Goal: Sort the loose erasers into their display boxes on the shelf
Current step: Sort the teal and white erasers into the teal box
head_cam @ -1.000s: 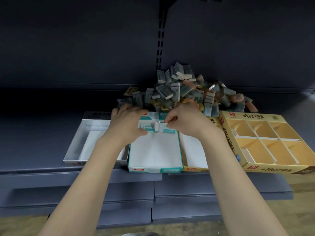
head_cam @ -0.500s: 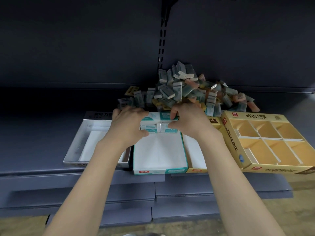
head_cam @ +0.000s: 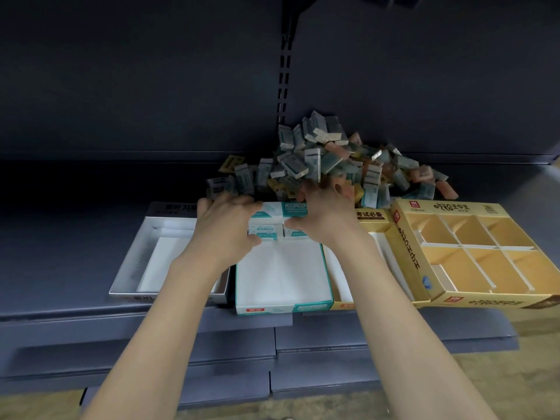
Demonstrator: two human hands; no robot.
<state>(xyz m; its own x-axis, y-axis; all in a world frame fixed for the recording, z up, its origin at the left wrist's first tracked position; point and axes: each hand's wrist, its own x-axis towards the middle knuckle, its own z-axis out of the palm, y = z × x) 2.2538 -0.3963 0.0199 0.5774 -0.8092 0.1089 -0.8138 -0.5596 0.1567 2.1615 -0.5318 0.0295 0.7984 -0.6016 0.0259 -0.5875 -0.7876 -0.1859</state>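
Observation:
A heap of loose erasers in teal, grey, orange and yellow sleeves lies at the back of the dark shelf. In front of it stands a teal-and-white display box, its white floor mostly bare. Two teal-sleeved erasers stand side by side against the box's far wall. My left hand grips them from the left, thumb on the front face and fingers curled over the top. My right hand holds them from the right, with its thumb on the right eraser and its fingertips near the heap.
A silver-rimmed white box sits to the left of the teal box. To the right are a narrow yellow box and a tilted yellow box with several divided cells. The shelf's front edge runs just below the boxes.
Both hands carried the teal erasers away from me and down to the far wall of the teal box. The view shifted slightly.

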